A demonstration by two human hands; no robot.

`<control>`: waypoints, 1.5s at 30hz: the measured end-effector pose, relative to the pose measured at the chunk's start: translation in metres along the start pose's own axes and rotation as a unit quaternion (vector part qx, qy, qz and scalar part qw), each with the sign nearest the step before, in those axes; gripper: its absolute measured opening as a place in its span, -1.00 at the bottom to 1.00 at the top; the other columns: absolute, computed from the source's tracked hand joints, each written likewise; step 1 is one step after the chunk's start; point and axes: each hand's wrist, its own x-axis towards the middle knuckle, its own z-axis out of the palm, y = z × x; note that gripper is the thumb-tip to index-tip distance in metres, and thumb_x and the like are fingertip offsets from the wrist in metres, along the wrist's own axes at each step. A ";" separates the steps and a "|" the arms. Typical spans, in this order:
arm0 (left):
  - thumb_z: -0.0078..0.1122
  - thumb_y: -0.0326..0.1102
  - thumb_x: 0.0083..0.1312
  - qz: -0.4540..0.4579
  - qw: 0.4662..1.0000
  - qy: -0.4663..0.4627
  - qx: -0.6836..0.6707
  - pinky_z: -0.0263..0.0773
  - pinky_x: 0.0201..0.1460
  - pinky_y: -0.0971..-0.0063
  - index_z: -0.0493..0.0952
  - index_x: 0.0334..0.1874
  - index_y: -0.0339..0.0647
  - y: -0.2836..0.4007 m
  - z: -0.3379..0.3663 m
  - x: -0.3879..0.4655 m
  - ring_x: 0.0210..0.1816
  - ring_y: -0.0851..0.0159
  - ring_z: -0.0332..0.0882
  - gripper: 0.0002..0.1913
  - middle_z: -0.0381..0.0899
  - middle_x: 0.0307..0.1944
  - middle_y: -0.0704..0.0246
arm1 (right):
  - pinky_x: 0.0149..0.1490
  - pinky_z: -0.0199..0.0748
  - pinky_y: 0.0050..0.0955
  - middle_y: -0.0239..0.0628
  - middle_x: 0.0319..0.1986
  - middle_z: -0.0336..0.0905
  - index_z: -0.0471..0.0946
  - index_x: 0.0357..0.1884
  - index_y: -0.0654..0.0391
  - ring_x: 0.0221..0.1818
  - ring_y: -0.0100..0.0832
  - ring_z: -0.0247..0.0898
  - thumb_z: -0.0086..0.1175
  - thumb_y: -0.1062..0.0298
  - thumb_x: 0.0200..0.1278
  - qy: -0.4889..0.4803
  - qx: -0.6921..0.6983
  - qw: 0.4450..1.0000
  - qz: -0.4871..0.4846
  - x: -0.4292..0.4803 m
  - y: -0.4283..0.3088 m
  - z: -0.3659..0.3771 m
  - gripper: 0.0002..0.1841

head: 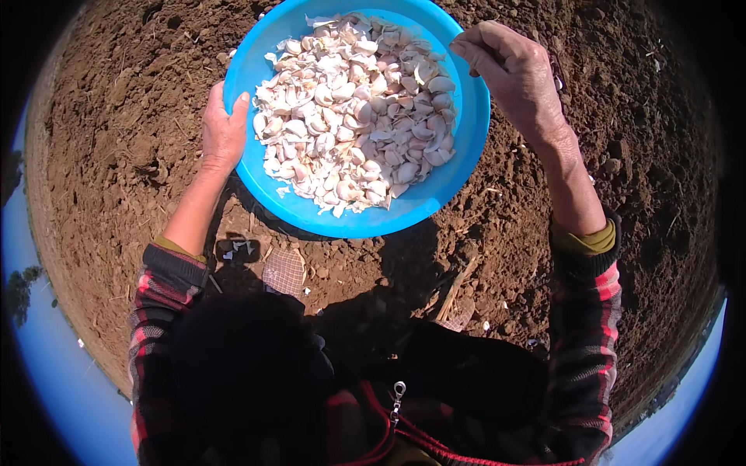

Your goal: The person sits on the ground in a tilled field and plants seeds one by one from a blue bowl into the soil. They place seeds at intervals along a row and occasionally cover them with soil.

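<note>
A round blue plastic basin [361,224] holds a heap of loose garlic cloves [355,110] with papery skins among them. My left hand [224,125] grips the basin's left rim, the thumb over the edge and the other fingers hidden beneath it. At the upper right rim is my right hand [513,70], its thumb and fingers drawn together. Whether those fingertips pinch a clove or touch the rim cannot be made out. Shadow covers the right part of the heap.
Loose, cloddy brown soil [116,116] surrounds the basin. Below it are my checked shoe [284,271] and, partly in shadow, the other shoe [457,317]. Dry stalks [457,288] and pale scraps lie on the ground.
</note>
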 end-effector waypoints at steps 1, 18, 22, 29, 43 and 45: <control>0.10 -0.18 0.43 -0.004 1.000 -0.008 -0.004 0.48 0.06 0.34 0.41 0.20 -0.35 0.003 0.002 -0.001 -0.06 0.24 0.58 -0.58 0.63 -0.04 0.18 | -0.17 0.60 -0.25 -0.18 -0.36 0.66 0.65 -0.21 0.19 -0.28 -0.25 0.64 0.18 0.32 0.32 -0.034 0.064 0.995 -0.068 -0.001 -0.010 0.020 -0.84; 0.13 -0.30 0.38 0.039 0.998 0.037 -0.022 0.37 0.27 0.26 0.25 0.32 -0.37 -0.026 0.003 0.004 0.17 0.07 0.51 -0.47 0.49 0.18 0.00 | -0.24 0.60 -0.12 -0.08 -0.32 0.47 0.49 -0.19 0.22 -0.29 -0.06 0.60 0.12 0.35 0.21 -0.108 0.002 0.985 -0.133 -0.032 -0.042 0.096 -0.81; 0.19 -0.37 0.30 0.204 0.951 0.107 0.208 0.24 0.35 0.16 0.19 0.40 -0.30 0.013 -0.001 -0.003 0.29 0.04 0.31 -0.37 0.35 0.26 0.07 | -0.28 0.60 -0.46 -0.20 -0.41 0.65 0.54 -0.21 0.23 -0.38 -0.42 0.61 0.21 0.23 0.36 -0.005 0.157 0.987 -0.017 -0.043 -0.016 0.020 -0.75; 0.25 -0.51 0.14 0.580 0.778 -0.233 0.058 0.48 0.17 0.20 0.51 0.06 -0.29 0.213 0.079 -0.008 0.06 0.03 0.55 -0.61 0.55 0.01 0.14 | -0.36 0.45 -0.65 -0.44 -0.45 0.64 0.64 -0.18 0.19 -0.46 -0.69 0.48 0.27 0.18 0.33 0.253 0.162 0.897 0.325 -0.097 0.175 -0.085 -0.74; 0.49 0.40 -0.21 0.438 0.581 -0.445 0.522 -0.40 0.58 -0.14 -0.35 0.61 -0.12 0.288 0.297 0.020 0.61 -0.07 -0.60 0.49 -0.51 0.63 0.22 | -0.10 0.55 -0.31 -0.20 -0.37 0.69 0.66 -0.25 0.14 -0.30 -0.29 0.62 0.28 0.14 0.26 0.262 -0.058 0.904 0.333 -0.067 0.303 -0.079 -0.75; 0.47 0.40 -0.19 0.441 0.584 -0.444 0.517 -0.39 0.57 -0.16 -0.36 0.61 -0.08 0.284 0.302 0.018 0.61 -0.07 -0.60 0.47 -0.50 0.64 0.26 | -0.02 0.56 -0.22 -0.16 -0.30 0.70 0.66 -0.23 0.07 -0.20 -0.14 0.63 0.28 0.15 0.25 0.247 -0.094 0.908 0.324 -0.052 0.313 -0.073 -0.79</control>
